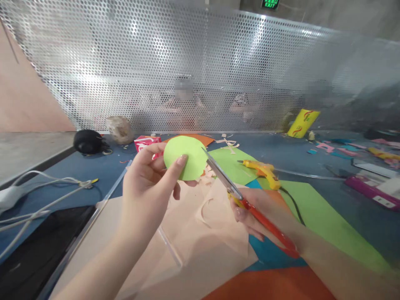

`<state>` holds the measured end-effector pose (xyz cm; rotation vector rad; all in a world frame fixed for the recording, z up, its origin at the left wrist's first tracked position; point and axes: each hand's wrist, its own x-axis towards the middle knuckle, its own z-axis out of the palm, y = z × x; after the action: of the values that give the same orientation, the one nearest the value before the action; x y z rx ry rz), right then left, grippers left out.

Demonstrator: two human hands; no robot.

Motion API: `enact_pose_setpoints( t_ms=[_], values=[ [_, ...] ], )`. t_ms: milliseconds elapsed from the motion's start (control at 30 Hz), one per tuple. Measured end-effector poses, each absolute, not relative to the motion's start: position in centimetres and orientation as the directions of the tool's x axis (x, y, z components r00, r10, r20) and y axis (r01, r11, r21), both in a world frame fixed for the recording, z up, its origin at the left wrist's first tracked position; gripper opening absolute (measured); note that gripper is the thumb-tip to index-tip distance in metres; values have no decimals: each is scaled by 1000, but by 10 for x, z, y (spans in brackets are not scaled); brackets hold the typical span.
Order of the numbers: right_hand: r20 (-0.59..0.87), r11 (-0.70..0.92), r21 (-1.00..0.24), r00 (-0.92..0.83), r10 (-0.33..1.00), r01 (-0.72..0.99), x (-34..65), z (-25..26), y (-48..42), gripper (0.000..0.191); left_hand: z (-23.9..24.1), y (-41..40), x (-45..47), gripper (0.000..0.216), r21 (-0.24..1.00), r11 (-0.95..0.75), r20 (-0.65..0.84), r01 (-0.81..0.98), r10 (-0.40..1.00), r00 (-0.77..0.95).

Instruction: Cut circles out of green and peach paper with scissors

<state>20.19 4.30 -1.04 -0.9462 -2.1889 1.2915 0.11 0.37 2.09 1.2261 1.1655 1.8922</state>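
Observation:
Between thumb and fingers, my left hand point(153, 175) pinches a light green paper circle point(190, 152), held up above the table. Red-handled scissors point(225, 177) are in my right hand point(250, 208), their blades pointing up and left. The blade tips overlap the circle's right edge; whether they are cutting into it I cannot tell. Below my hands lie pale peach paper sheets point(212, 246) with curved offcuts. A yellow hot glue gun point(264, 171) rests on green paper point(233, 162) just beyond my right hand.
A black tablet-like slab point(40, 246) and white cables point(46, 204) lie at left. Behind stand a black round object point(87, 141), a red box point(146, 142) and a yellow packet point(303, 123). A purple-edged item point(371, 189) sits right. A perforated metal panel point(206, 54) closes the back.

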Motion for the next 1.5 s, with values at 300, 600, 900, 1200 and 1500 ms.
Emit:
enact_pose_setpoints(
  t_ms=[300, 600, 900, 1200, 1500],
  values=[
    [-22, 295, -900, -709, 705, 322, 201, -9, 41, 56, 25, -5, 3, 9, 822, -494, 569, 284, 687, -452],
    [-20, 284, -908, -711, 703, 307, 200, -10, 38, 41, 24, -7, 0, 17, 732, -368, 659, 574, 599, -456],
    [-9, 310, -901, -729, 684, 302, 202, -14, 38, 35, 16, 0, -7, 16, 600, -491, 778, 631, 541, -319],
    [21, 346, -887, -723, 691, 305, 202, -13, 37, 37, 18, -1, -5, 16, 647, -493, 743, 582, 578, -337],
    [70, 422, -843, -709, 701, 334, 201, -11, 40, 35, 16, -1, -7, 14, 667, -471, 726, 577, 585, -361]
  ],
)
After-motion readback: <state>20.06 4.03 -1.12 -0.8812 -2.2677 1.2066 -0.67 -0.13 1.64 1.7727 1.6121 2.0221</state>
